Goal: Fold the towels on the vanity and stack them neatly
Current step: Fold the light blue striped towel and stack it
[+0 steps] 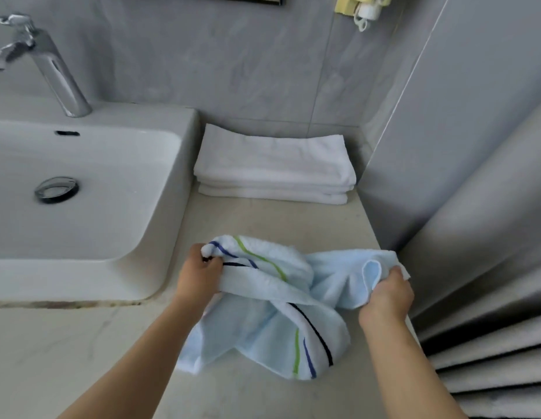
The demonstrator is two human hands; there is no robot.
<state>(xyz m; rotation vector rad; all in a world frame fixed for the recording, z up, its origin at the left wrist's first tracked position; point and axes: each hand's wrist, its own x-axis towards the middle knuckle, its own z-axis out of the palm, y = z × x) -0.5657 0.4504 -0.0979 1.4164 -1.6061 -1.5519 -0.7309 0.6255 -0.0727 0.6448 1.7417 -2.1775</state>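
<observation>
1. Faucet [51,65]: chrome, mounted at far left behind the sink [118,213]. The spout points left.
2. Sink: white rectangular basin set in the left part of the vanity [278,225]. A chrome-ringed drain [57,189] sits in the basin floor, and an overflow slot [67,133] is in the back wall.
3. Left hand [199,273]: fingers curled, gripping a bunched, striped corner of the blue towel [257,331], near the sink's front right corner.
4. White towels [275,164]: folded and stacked at the back of the vanity, just beside the sink's right wall and against the tiled wall.
5. Blue towel: light blue with green, blue and dark stripes. It is unfolded and crumpled at the front of the vanity, well apart from the white towels. Both hands hold its upper edge, and its lower part rests on the vanity top.
6. Holder [363,7]: yellow, fixed high on the wall. Its contents are cut off by the frame edge.
7. Right hand [387,297]: fingers curled, pinching the blue towel's right edge at the vanity's right side.
8. Curtain [490,267]: grey, pleated, hanging at far right beside the vanity.
</observation>
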